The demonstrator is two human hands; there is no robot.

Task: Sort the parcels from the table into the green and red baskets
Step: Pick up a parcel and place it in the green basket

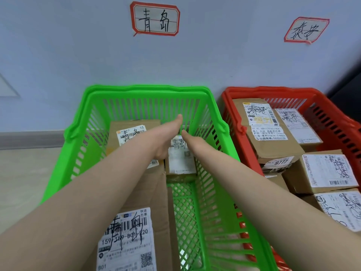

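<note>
Both my arms reach down into the green basket. A small cardboard parcel with a white label sits between my hands, low in the basket's middle. My left hand presses its left side and my right hand its right side; my fingers are hidden behind it. Another labelled parcel lies at the basket's back left. A large parcel lies at the front left under my left forearm. The red basket stands to the right and holds several parcels.
Both baskets stand on the floor against a pale wall. A handwritten red-framed sign hangs above the green basket and another sign above the red one. The green basket's right half shows bare mesh floor. A dark object stands at the far right.
</note>
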